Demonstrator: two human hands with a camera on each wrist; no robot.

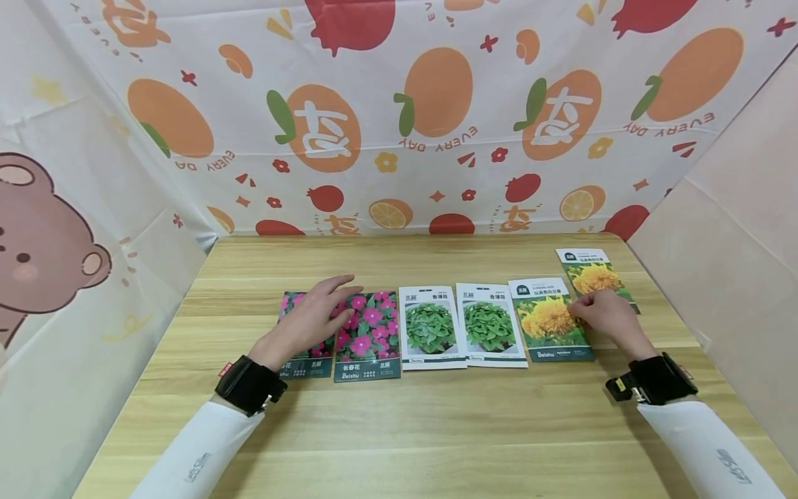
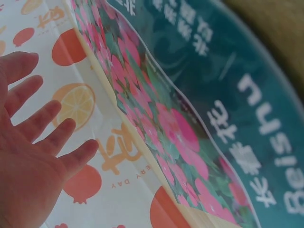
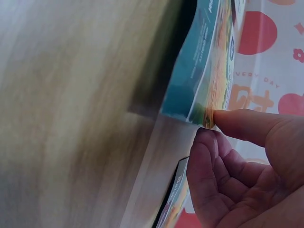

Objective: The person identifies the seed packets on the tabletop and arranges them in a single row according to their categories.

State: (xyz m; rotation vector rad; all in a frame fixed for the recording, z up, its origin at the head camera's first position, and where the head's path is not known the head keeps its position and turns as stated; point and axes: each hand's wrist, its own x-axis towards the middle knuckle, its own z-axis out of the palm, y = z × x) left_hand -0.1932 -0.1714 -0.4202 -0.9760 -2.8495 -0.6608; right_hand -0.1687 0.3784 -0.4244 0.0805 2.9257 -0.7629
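Observation:
Over two seed packets with pink flowers, the left pink-flower packet (image 1: 321,348) and the right pink-flower packet (image 1: 368,334), my left hand (image 1: 307,320) is held with its fingers spread. In the left wrist view those fingers (image 2: 38,128) hold nothing. My right hand (image 1: 611,319) pinches the right edge of a yellow-flower seed packet (image 1: 547,322) between thumb and fingertips. From the right wrist view, the pinched packet's edge (image 3: 183,92) looks raised off the table. Behind my right hand lies a second yellow-flower packet (image 1: 595,277), partly covered by the hand.
Two seed packets with green leaves, a left leafy packet (image 1: 430,329) and a right leafy packet (image 1: 489,326), lie side by side mid-row on the wooden table (image 1: 424,436). A fruit-print cloth (image 1: 386,111) hangs behind the table's far edge.

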